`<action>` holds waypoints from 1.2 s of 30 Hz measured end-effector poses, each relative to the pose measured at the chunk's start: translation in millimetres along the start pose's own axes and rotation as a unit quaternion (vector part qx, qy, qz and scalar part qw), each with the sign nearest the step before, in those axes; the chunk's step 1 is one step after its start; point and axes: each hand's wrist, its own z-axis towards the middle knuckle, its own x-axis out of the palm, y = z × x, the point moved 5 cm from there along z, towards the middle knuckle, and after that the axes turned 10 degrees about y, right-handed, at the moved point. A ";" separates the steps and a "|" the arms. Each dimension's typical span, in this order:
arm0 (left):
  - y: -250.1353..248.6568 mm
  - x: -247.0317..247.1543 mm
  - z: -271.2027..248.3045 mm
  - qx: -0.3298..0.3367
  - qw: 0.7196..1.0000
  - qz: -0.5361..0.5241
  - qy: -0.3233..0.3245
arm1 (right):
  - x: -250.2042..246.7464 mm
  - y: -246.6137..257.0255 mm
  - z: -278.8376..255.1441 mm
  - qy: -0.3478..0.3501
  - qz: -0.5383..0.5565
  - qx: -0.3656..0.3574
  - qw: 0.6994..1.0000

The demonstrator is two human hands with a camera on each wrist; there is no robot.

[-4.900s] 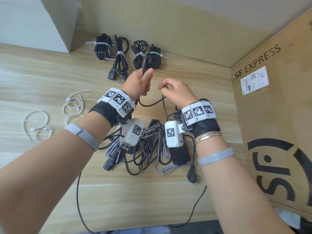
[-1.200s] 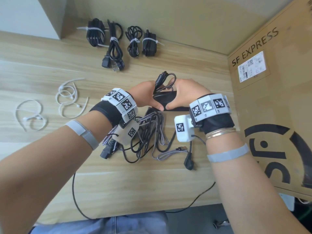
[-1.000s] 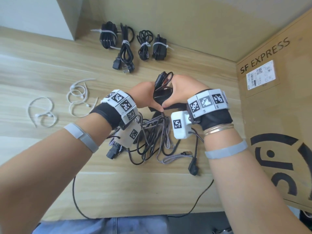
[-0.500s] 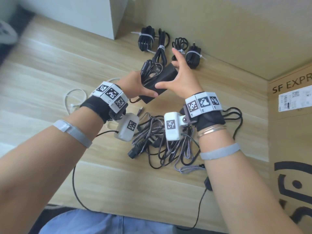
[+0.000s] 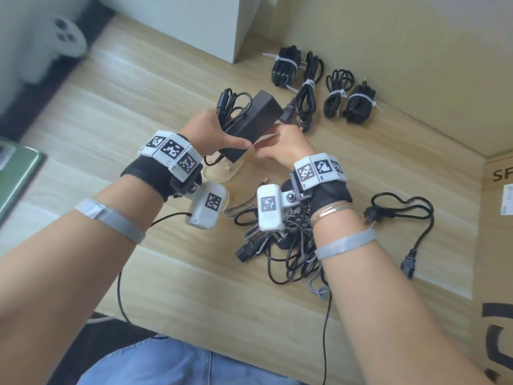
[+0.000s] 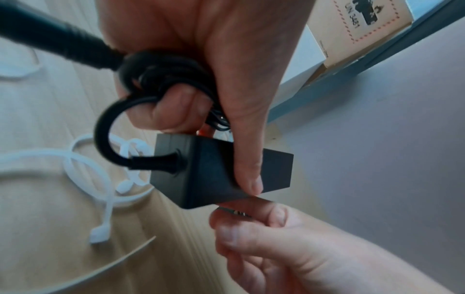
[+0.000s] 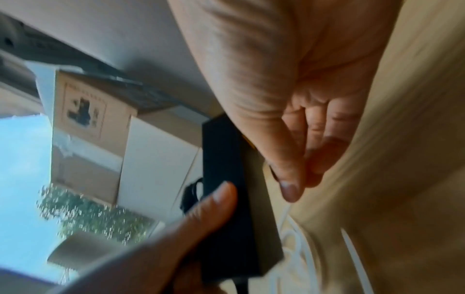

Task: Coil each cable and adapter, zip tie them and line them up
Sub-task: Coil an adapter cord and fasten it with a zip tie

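Note:
A black adapter brick point(image 5: 255, 118) with its cable coiled point(image 5: 236, 104) beside it is held above the table, gripped by my left hand point(image 5: 222, 134). In the left wrist view the left fingers point(image 6: 173, 107) curl round the coil and the thumb presses the adapter point(image 6: 214, 175). My right hand point(image 5: 280, 145) is just below the brick's near end with loosely curled fingers point(image 6: 251, 206) touching its lower corner; I see nothing held in it. The right wrist view shows the adapter point(image 7: 226, 179) beside the right fingers point(image 7: 289, 187). White zip ties point(image 6: 88, 165) lie on the table under the hands.
Several zip-tied bundles point(image 5: 308, 90) lie in a row by the back wall. A tangled pile of cables point(image 5: 288, 245) lies under my right wrist, and a loose power cord point(image 5: 402, 209) lies to its right. A cardboard box point(image 5: 499, 218) stands at the right and a white box point(image 5: 211, 23) at the back.
Both hands carried the adapter up and away from the cable pile. The right hand's spread fingers came off the brick's top and now curl at its near end.

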 end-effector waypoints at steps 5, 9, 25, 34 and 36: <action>13.0 -12.3 -7.7 -0.003 0.999 -0.039 -0.018 | 43.3 18.6 13.2 0.046 -0.041 0.015 0.998; 22.3 -15.6 -9.9 -0.018 0.998 -0.049 -0.018 | 60.0 23.1 25.6 0.040 -0.074 0.022 0.996; 1.1 -12.8 -0.3 0.005 1.000 -0.010 0.000 | 57.2 16.7 19.6 0.045 -0.125 0.036 0.990; -7.5 -4.4 8.2 0.014 1.000 0.017 0.014 | 20.0 -4.0 6.7 0.028 -0.079 0.060 0.995; -14.9 -0.1 10.3 0.023 0.999 0.017 0.019 | -2.7 -16.4 -1.5 0.009 -0.040 0.065 0.997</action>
